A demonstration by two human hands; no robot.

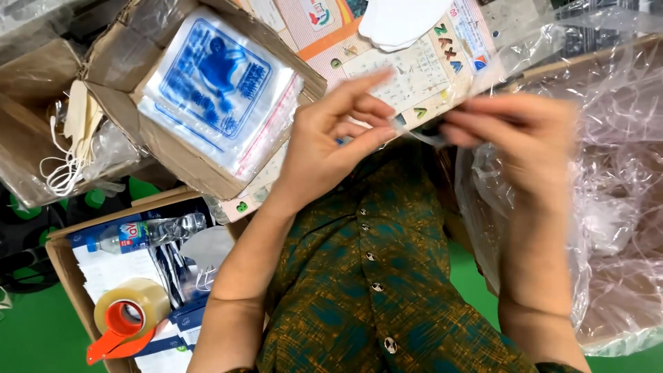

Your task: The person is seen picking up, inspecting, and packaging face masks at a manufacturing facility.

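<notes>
Head view: we pinch a clear bag (421, 135) between left hand (331, 141) and right hand (525, 145), both grips closed on its edge, apparently to spread it, above the lap; bag stack (217, 86) in box (117, 52) alongside.

Glossy clear plastic bag (421, 135), crinkled
</notes>
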